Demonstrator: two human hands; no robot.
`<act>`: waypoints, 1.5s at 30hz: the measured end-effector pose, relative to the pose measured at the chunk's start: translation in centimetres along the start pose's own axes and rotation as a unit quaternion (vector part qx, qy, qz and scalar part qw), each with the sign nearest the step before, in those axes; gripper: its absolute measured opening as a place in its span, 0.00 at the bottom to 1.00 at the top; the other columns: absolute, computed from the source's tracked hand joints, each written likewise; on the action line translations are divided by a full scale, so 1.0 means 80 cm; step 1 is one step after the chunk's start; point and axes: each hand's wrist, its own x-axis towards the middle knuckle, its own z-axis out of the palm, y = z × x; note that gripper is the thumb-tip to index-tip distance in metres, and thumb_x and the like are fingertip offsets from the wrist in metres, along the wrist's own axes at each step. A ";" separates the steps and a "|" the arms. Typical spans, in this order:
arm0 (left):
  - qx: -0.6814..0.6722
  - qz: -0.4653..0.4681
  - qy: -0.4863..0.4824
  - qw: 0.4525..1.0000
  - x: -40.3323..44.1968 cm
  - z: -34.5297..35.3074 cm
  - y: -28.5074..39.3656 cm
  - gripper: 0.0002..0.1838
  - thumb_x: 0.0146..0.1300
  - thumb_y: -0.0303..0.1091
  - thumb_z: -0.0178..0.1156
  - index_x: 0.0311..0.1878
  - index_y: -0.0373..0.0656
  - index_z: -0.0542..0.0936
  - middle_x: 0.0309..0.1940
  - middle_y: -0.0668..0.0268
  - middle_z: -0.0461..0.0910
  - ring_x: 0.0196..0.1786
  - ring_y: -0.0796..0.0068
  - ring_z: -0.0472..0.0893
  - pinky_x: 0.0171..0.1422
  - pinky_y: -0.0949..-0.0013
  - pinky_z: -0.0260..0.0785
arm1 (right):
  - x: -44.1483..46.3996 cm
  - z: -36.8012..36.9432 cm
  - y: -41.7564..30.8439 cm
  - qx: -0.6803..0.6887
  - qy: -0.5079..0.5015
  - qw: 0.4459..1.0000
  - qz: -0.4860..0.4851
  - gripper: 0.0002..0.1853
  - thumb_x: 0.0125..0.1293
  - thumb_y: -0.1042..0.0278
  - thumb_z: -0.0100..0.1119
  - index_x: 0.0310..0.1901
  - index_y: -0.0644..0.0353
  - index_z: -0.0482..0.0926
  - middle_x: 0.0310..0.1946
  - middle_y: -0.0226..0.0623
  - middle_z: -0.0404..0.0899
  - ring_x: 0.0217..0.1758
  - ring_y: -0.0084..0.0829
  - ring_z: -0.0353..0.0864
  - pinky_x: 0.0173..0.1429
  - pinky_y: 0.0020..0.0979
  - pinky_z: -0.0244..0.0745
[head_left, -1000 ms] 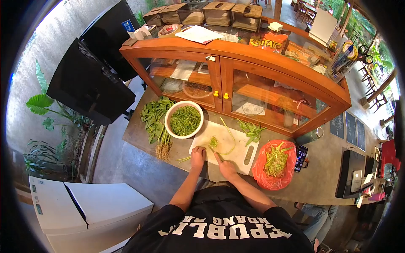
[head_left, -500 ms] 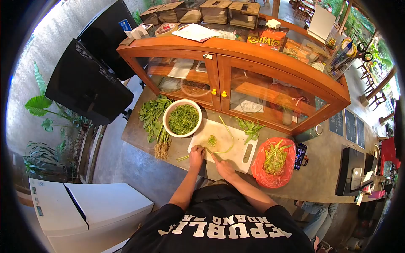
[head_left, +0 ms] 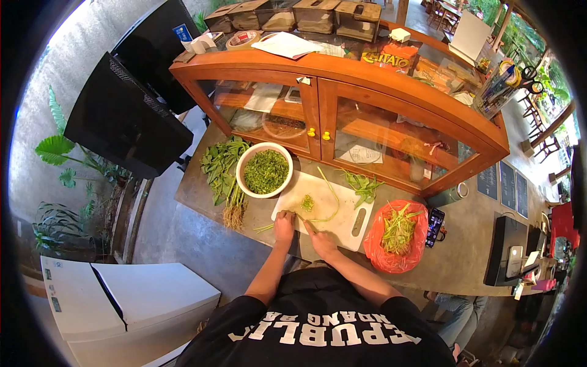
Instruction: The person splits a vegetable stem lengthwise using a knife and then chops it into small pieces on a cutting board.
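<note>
A white cutting board [head_left: 347, 215] lies before me with a small heap of chopped green bits [head_left: 307, 202] on it. My left hand [head_left: 285, 226] is closed around green stems [head_left: 265, 229] at the board's near left edge; their ends poke out to its left. One long stem [head_left: 337, 199] curves over the board toward my hands. My right hand [head_left: 324, 244] is closed on a knife beside the left hand, its index finger stretched forward; the knife is mostly hidden. Behind my left hand stands a white bowl [head_left: 240, 177] full of chopped greens [head_left: 265, 172].
Left of the bowl lies a bunch of leafy greens with roots [head_left: 231, 183]. A red plastic bag [head_left: 413, 254] with plant scraps [head_left: 400, 229] sits right of the board, beside a phone [head_left: 435, 226]. Loose leaves [head_left: 364, 185] lie before a wooden glass-door cabinet [head_left: 327, 110].
My right hand has shifted very slightly left. Both hands stay at the near edge of the board, and the bowl, bag and greens are where they were.
</note>
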 end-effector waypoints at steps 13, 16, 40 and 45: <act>-0.009 0.062 0.028 0.998 -0.005 -0.003 -0.005 0.04 0.57 0.24 0.63 0.36 0.38 0.84 0.36 0.56 0.80 0.43 0.52 0.77 0.51 0.55 0.73 | -0.007 0.008 0.010 -0.046 0.031 0.998 -0.033 0.44 0.61 0.78 0.49 0.79 0.46 0.47 0.27 0.54 0.83 0.29 0.48 0.86 0.36 0.47 0.83; -0.008 0.050 0.025 0.998 -0.002 -0.005 -0.004 0.05 0.58 0.25 0.62 0.37 0.37 0.84 0.36 0.55 0.81 0.44 0.51 0.78 0.51 0.55 0.73 | -0.005 0.006 0.012 -0.034 0.049 0.997 -0.039 0.44 0.61 0.79 0.49 0.79 0.45 0.48 0.27 0.55 0.83 0.29 0.49 0.86 0.37 0.48 0.83; -0.032 0.033 0.025 0.999 -0.001 -0.007 0.003 0.05 0.58 0.25 0.64 0.38 0.38 0.84 0.37 0.57 0.81 0.44 0.53 0.78 0.51 0.56 0.73 | -0.005 -0.004 0.001 0.023 0.009 1.000 -0.003 0.42 0.62 0.77 0.47 0.78 0.40 0.51 0.30 0.57 0.83 0.33 0.54 0.85 0.41 0.53 0.81; -0.031 0.035 0.015 0.999 -0.003 -0.007 -0.001 0.06 0.57 0.25 0.64 0.38 0.38 0.86 0.37 0.58 0.81 0.45 0.53 0.78 0.52 0.56 0.73 | -0.008 -0.004 -0.001 0.008 0.006 1.000 -0.010 0.41 0.62 0.78 0.47 0.78 0.42 0.52 0.29 0.56 0.83 0.32 0.53 0.86 0.40 0.52 0.81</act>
